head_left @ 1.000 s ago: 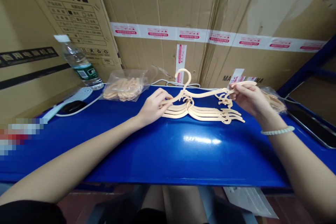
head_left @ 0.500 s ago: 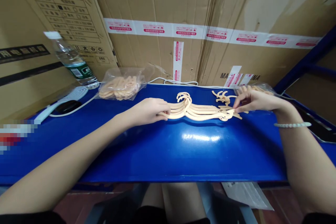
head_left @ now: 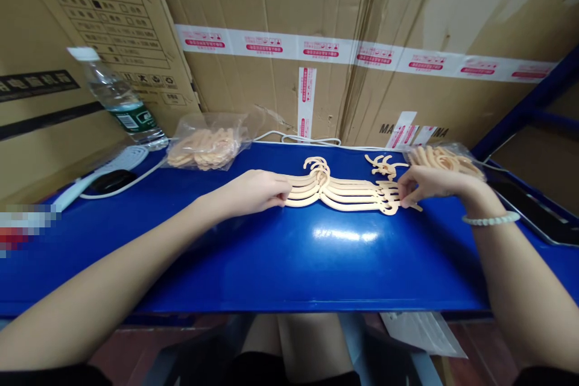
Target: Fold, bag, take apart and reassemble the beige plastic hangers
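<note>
Several beige plastic clothes hangers (head_left: 350, 197) lie side by side on the blue table, their curved hooks (head_left: 319, 167) pointing away from me. My left hand (head_left: 259, 192) is closed round the left ends of the hangers, which its fingers cover. At the other end, my right hand (head_left: 423, 187) pinches the right ends, where flat pieces cluster and overlap. Just behind that end rest loose beige hook-like pieces (head_left: 383, 166), apart from my fingers.
Clear bags hold more beige parts: one bag (head_left: 205, 148) at back left, another (head_left: 446, 157) behind my right hand. A water bottle (head_left: 129, 108), a pale brush (head_left: 120, 163) and a black object (head_left: 113, 181) stand left. A dark phone-like device (head_left: 536, 211) lies right. Cardboard boxes (head_left: 271, 90) wall the back.
The right ends of the hangers have come lower and now lie spread more evenly. My right hand has shifted slightly left and toward me. My left hand has kept its hold.
</note>
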